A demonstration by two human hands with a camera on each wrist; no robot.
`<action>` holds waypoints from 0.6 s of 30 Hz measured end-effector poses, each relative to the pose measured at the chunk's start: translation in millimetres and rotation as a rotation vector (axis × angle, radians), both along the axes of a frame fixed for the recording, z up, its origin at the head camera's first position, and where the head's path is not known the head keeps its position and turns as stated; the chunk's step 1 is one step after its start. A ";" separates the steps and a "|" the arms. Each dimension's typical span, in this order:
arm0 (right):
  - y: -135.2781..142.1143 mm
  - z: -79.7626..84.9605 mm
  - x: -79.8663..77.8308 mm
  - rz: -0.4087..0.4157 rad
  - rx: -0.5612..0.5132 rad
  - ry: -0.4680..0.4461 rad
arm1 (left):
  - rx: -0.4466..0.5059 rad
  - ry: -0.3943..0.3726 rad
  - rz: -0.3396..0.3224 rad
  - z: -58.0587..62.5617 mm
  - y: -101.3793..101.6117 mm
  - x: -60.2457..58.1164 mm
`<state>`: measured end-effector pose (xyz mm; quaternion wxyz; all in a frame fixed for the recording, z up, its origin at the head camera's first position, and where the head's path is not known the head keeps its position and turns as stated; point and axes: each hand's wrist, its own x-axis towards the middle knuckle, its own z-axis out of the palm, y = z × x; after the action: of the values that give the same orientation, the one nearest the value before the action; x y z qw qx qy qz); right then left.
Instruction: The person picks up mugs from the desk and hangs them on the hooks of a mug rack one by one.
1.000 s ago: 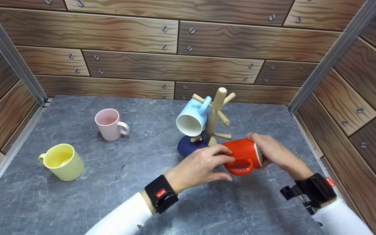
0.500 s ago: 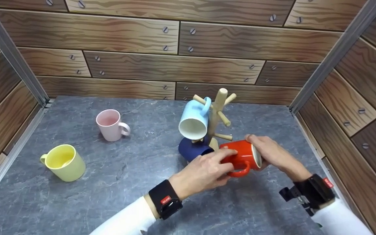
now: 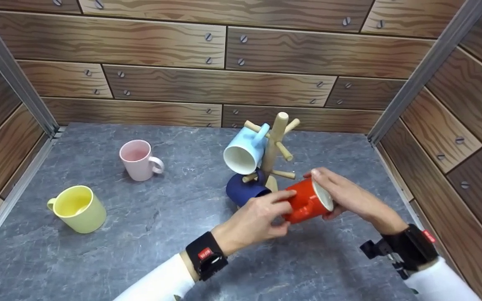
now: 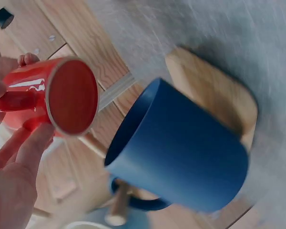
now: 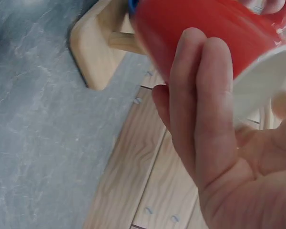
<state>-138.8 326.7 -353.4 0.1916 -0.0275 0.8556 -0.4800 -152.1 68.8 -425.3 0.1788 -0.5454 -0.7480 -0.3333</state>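
A red mug (image 3: pixel 301 198) lies on its side between both hands, off the table, its white mouth toward the right. My right hand (image 3: pixel 343 194) grips it at the rim end, thumb on top; in the right wrist view, its fingers (image 5: pixel 214 90) lie along the mug's outside. My left hand (image 3: pixel 253 219) pinches the base end with curled fingers. The mug's handle (image 4: pixel 16 101) shows in the left wrist view. Just behind the left hand, a dark blue mug (image 3: pixel 243 190) hangs by its handle on a low peg of a wooden mug tree (image 3: pixel 270 156).
A light blue mug (image 3: pixel 247 142) hangs on an upper peg of the tree. Bare pegs (image 3: pixel 283 151) stick out at its right. On the table's left stand a pink mug (image 3: pixel 139 167) and a yellow mug (image 3: pixel 86 215). Wood-patterned walls (image 3: pixel 161 83) enclose the table.
The red mug has turned about its length, so its handle swung from the lower side up to face the camera. My left fingers, loosely spread earlier, have drawn in onto the mug.
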 end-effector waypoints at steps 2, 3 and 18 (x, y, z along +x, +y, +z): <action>0.3 1.9 1.3 0.032 -0.029 0.021 | 0.050 -0.061 -0.004 -1.3 -1.7 -1.7; 0.6 2.6 1.5 0.042 -0.039 0.030 | 0.073 -0.090 -0.010 -1.8 -2.7 -2.5; 9.0 -0.6 6.6 0.082 -0.082 0.124 | 0.189 -0.320 -0.087 0.5 -12.1 -10.2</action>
<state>-132.3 335.7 -353.9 0.1563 -0.1002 0.8437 -0.5037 -162.4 56.7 -424.9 0.0934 -0.4979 -0.7081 -0.4919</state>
